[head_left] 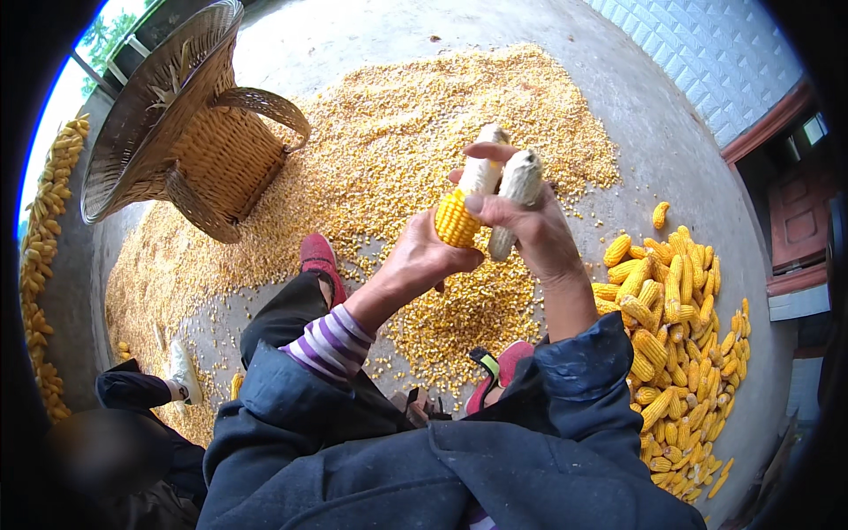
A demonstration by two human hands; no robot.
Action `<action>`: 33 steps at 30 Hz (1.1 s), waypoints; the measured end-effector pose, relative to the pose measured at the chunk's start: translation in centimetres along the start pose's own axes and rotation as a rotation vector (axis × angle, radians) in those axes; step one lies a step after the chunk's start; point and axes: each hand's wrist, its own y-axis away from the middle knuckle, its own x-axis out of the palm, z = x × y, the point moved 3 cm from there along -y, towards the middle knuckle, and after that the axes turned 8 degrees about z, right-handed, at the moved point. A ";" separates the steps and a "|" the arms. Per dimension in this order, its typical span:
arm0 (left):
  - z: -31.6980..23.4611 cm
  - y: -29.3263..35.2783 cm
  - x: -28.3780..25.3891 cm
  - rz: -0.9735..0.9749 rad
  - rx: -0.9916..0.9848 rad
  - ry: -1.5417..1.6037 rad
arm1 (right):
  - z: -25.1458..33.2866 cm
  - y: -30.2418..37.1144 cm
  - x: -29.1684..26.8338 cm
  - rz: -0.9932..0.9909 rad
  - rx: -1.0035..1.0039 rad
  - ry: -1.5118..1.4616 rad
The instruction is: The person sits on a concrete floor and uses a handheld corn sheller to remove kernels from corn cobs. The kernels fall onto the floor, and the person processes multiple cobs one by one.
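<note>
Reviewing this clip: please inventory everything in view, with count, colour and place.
partly shelled ear: one, yellow and whitish, between the hands
bare cob: one, pale grey, in the right hand
loose kernels: countless, yellow, across the floor
heap of ears: many, yellow-orange, right
stray ear: one, yellow, beyond the heap
row of ears: many, yellow, far left
woven basket: one, brown, upper left
floor: one, grey, underneath
patterned wall: one, pale blue, upper right
door: one, reddish-brown, right
greenery: green, top left
other person: one, dark clothes, lower left
red shoes: two, below the hands
jacket: one, dark blue, bottom
striped cuff: one, purple-white, left wrist
left hand, right hand: two, bare, centre
</note>
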 end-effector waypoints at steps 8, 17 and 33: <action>0.3 0.7 1.8 0.172 -0.375 0.243 | -3.8 -0.1 -1.0 -0.342 -0.250 0.286; -1.4 0.5 0.8 0.173 -0.279 0.216 | -1.1 -0.4 -1.6 -0.071 -0.053 -0.099; 0.1 0.5 1.1 0.202 -0.316 0.302 | -2.5 -0.3 -1.9 -0.223 -0.138 0.140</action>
